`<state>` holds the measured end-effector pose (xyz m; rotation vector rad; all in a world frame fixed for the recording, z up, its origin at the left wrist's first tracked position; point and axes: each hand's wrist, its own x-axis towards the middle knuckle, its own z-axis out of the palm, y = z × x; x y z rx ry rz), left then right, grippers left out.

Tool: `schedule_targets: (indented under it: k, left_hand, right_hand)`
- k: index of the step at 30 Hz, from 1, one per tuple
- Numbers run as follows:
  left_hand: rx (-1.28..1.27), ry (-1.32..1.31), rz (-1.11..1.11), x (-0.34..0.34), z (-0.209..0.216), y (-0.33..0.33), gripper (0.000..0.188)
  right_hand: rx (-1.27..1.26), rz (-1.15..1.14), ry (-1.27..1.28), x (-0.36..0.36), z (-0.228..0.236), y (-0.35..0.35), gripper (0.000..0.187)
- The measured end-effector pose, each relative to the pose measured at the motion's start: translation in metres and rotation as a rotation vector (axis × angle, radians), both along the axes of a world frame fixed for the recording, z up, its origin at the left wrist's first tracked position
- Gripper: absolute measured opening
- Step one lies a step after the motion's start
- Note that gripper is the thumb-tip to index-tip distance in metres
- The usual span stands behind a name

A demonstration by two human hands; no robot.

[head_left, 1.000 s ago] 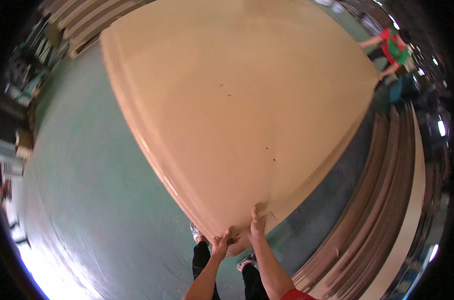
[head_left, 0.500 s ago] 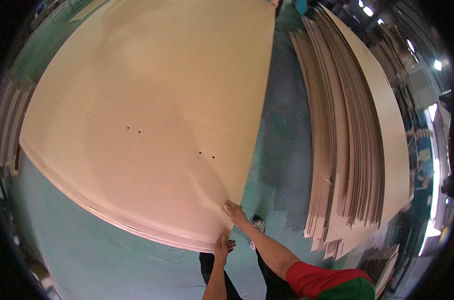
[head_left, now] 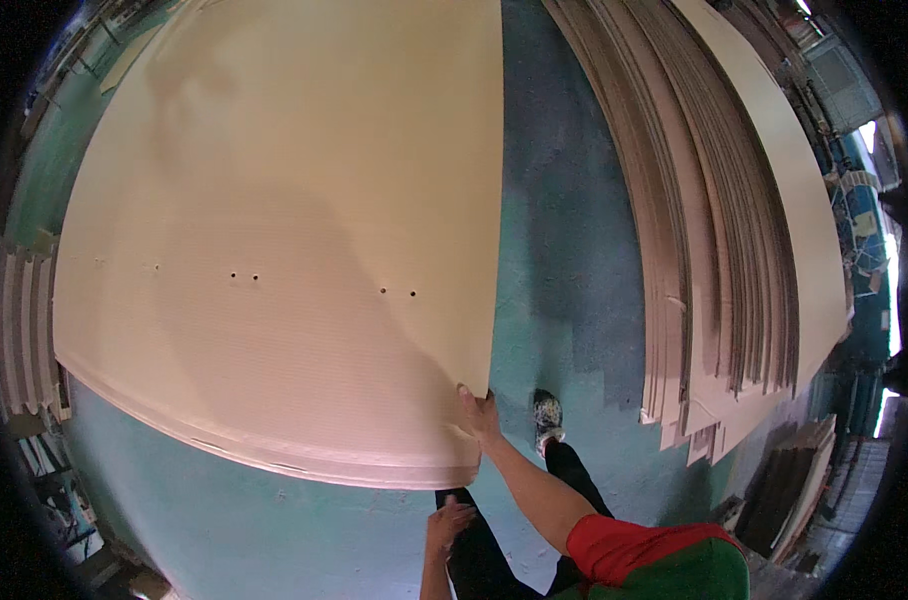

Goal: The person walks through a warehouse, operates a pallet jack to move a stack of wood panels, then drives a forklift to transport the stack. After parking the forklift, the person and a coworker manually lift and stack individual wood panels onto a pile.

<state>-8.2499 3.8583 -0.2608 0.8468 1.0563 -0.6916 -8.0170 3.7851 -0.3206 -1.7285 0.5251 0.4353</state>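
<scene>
A very large tan cardboard sheet (head_left: pixel 274 370), apparently the top one of a layered stack, spreads in front of me, with small dark holes in a row across it. My right hand (head_left: pixel 480 414) grips its right edge near the close corner, thumb on top and fingers curled underneath out of sight. Just below that corner, apart from the cardboard, my left hand (head_left: pixel 451 524) hangs in front of my leg, holding nothing, its fingers loosely stretched toward the right.
On the right, a tall stack of cardboard sheets (head_left: pixel 719 250) lies across a strip of green floor (head_left: pixel 564 300). More stacked cardboard (head_left: pixel 24 330) stands at the far left. Smaller pieces (head_left: pixel 789 490) lean at the lower right. My shoe (head_left: pixel 548 418) is between the stacks.
My left hand has let go of the sheet's near edge and dropped toward me. My right hand keeps its hold on the right edge. The view has shifted and turned slightly.
</scene>
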Motion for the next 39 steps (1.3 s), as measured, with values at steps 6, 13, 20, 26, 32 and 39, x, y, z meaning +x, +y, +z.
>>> schedule_targets:
  k: [6,13,20,26,32,39]
  left_hand:
    - [0.302,0.110,0.045,-0.034,0.023,0.043,0.063]
    - [0.392,-0.092,-0.153,0.077,0.128,-0.031,0.058]
    - [0.018,-0.454,-0.522,0.286,0.198,-0.347,0.051]
    - [0.029,-0.700,-0.557,0.394,0.261,-0.662,0.059]
    - [0.456,-0.889,-0.639,0.363,0.232,-0.793,0.046]
    - [0.193,-0.636,-0.732,0.354,0.253,-0.778,0.068]
  right_hand:
    - [-0.178,0.320,-0.027,0.014,0.013,-0.025,0.083]
    - [-0.066,0.560,0.262,-0.020,0.091,-0.236,0.086]
    - [-0.071,-0.731,0.321,-0.082,0.170,-0.611,0.033]
    - [0.048,-1.164,-0.241,-0.049,0.307,-0.743,0.049]
    - [0.088,-1.293,-0.268,-0.031,0.341,-0.764,0.065]
    - [0.129,-1.381,-0.305,-0.018,0.365,-0.810,0.026]
